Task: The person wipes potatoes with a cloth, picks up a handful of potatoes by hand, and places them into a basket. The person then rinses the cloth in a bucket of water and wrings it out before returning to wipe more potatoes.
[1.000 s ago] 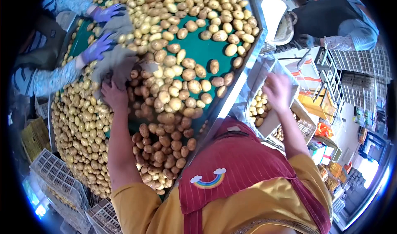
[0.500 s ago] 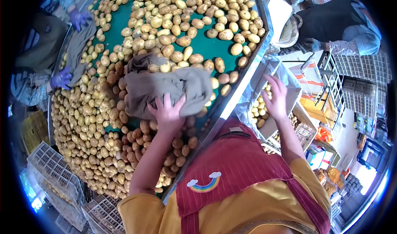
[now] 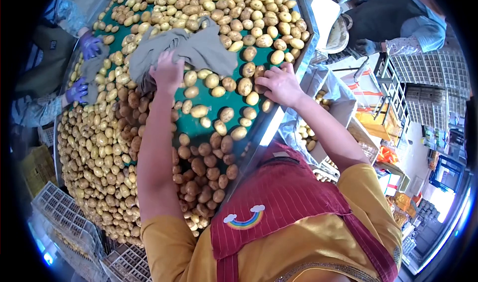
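My left hand (image 3: pixel 167 72) grips a grey cloth (image 3: pixel 206 48) that lies crumpled over the potatoes on the green table surface (image 3: pixel 196 125). Toward the table's right edge, my right hand (image 3: pixel 282 85) reaches down with its fingers bent over a brown potato (image 3: pixel 260 72), partly hidden by the fingers. Loose potatoes (image 3: pixel 227 114) lie between and below my two hands. A dense heap of potatoes (image 3: pixel 94 157) covers the left side of the table.
A lined crate with potatoes (image 3: pixel 307 132) stands right of the metal table edge (image 3: pixel 279 117). Across the table, a person's purple-gloved hands (image 3: pixel 90 45) touch another grey cloth (image 3: pixel 92 75). Another person's gloved hand (image 3: pixel 367 47) is at upper right. Plastic crates (image 3: pixel 67 212) stand lower left.
My left hand and the cloth have moved up and left, uncovering potatoes and green surface. My right hand has come from above the lined crate to the potatoes at the table edge.
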